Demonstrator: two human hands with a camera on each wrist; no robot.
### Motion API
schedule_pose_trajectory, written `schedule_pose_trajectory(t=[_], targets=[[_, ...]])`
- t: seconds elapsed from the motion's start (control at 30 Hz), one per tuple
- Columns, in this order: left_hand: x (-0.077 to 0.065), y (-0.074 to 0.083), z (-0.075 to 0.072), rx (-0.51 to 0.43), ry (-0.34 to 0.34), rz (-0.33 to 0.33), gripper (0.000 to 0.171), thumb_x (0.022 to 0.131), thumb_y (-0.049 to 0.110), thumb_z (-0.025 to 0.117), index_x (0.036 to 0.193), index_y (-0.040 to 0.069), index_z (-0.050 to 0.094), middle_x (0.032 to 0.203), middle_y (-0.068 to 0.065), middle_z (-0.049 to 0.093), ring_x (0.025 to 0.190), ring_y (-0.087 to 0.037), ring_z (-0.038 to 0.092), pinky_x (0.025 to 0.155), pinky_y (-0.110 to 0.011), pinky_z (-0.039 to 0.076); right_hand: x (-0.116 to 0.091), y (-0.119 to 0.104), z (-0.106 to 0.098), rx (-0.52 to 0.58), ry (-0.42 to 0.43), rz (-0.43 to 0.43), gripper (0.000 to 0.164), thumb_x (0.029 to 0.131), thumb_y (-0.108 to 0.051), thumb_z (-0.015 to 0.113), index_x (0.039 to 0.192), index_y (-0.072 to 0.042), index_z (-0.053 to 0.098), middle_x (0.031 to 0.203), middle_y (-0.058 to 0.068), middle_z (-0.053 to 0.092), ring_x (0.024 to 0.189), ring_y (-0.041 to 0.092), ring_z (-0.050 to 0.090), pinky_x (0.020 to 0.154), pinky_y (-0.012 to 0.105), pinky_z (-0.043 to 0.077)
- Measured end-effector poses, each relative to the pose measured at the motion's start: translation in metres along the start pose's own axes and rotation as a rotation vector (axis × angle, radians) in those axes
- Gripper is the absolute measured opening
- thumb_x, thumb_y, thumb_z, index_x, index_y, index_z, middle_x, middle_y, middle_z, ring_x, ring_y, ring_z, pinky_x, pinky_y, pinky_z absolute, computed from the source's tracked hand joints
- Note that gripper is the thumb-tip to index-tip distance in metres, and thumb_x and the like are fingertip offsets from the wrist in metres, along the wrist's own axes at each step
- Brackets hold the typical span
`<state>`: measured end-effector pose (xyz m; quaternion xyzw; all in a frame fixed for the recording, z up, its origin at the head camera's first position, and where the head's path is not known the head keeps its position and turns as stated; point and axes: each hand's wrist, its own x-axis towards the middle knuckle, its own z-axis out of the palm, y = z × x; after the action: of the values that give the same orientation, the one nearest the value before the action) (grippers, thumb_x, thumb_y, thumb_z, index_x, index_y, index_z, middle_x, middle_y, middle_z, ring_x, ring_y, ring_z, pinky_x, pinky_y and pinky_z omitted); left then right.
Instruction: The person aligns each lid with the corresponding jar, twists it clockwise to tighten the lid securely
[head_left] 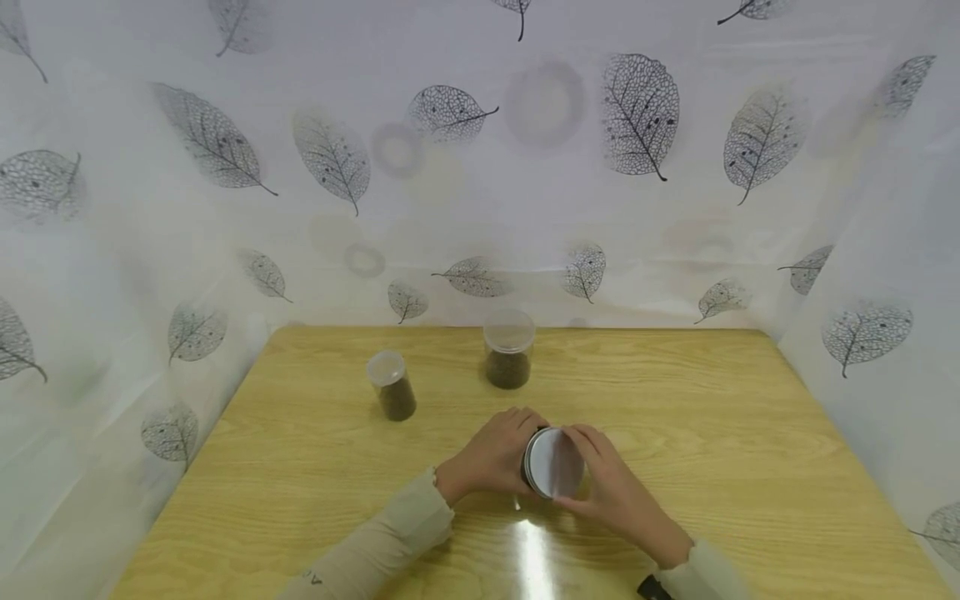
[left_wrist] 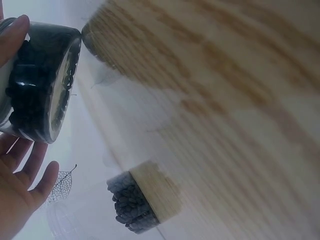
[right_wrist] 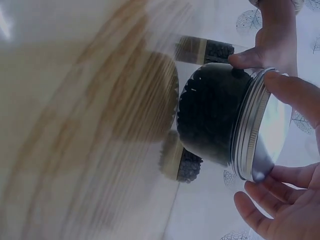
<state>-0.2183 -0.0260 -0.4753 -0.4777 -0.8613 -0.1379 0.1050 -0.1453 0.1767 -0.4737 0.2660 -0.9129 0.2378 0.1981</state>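
A clear jar [left_wrist: 42, 85] filled with dark beans or seeds, topped by a silver screw lid [head_left: 557, 463], stands near the front of the table between both hands. My left hand [head_left: 495, 456] holds the jar's left side, fingers at the far side and thumb near the front. The fingers of my right hand [head_left: 618, 492] curl at the lid's edge, thumb on the near side. In the right wrist view, the right thumb and fingertips pinch the rim of the lid, which sits on the jar [right_wrist: 210, 112]. The left hand [right_wrist: 275, 40] shows behind it.
A narrow clear jar [head_left: 393, 390] with dark contents stands at the left. A wider clear jar [head_left: 510, 354], partly filled with dark beans, stands near the back edge. Leaf-printed sheeting [head_left: 480, 208] surrounds the wooden table [head_left: 712, 400] behind and at the sides.
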Motion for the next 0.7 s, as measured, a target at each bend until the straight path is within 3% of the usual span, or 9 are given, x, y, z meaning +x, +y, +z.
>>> schedule_pose_trajectory(t=[0.2, 0.33, 0.43, 0.7], targets=[[0.0, 0.0, 0.0, -0.007, -0.019, -0.012, 0.088, 0.054, 0.06, 0.082, 0.122, 0.014, 0.05, 0.115, 0.004, 0.055, 0.101, -0.009, 0.053, 0.089, -0.025, 0.048, -0.001, -0.005, 0.002, 0.016, 0.001, 0.064, 0.096, 0.051, -0.029, 0.091, 0.129, 0.003, 0.047, 0.122, 0.015, 0.052, 0.112, 0.028, 0.053, 0.088, 0.041, 0.053], [-0.001, -0.001, 0.0, -0.009, -0.012, -0.009, 0.087, 0.054, 0.059, 0.083, 0.121, 0.014, 0.05, 0.114, 0.004, 0.056, 0.101, -0.009, 0.053, 0.089, -0.025, 0.048, 0.0, -0.004, -0.001, 0.013, -0.034, 0.045, 0.097, 0.053, -0.032, 0.091, 0.132, 0.003, 0.045, 0.125, 0.015, 0.05, 0.114, 0.028, 0.052, 0.09, 0.041, 0.053], [0.0, -0.001, 0.0, -0.018, -0.004, -0.006, 0.087, 0.053, 0.058, 0.083, 0.12, 0.014, 0.05, 0.113, 0.004, 0.056, 0.1, -0.009, 0.053, 0.088, -0.025, 0.048, 0.003, 0.002, -0.004, -0.016, -0.058, -0.035, 0.103, 0.05, -0.034, 0.091, 0.133, 0.003, 0.043, 0.127, 0.016, 0.049, 0.116, 0.029, 0.051, 0.091, 0.043, 0.052], [0.0, -0.002, 0.001, -0.015, 0.009, -0.002, 0.088, 0.053, 0.057, 0.084, 0.122, 0.013, 0.05, 0.113, 0.005, 0.055, 0.101, -0.009, 0.053, 0.088, -0.024, 0.048, 0.02, 0.022, -0.015, -0.054, -0.081, -0.379, 0.106, 0.047, -0.033, 0.091, 0.134, 0.004, 0.043, 0.127, 0.014, 0.052, 0.115, 0.027, 0.051, 0.093, 0.043, 0.05]])
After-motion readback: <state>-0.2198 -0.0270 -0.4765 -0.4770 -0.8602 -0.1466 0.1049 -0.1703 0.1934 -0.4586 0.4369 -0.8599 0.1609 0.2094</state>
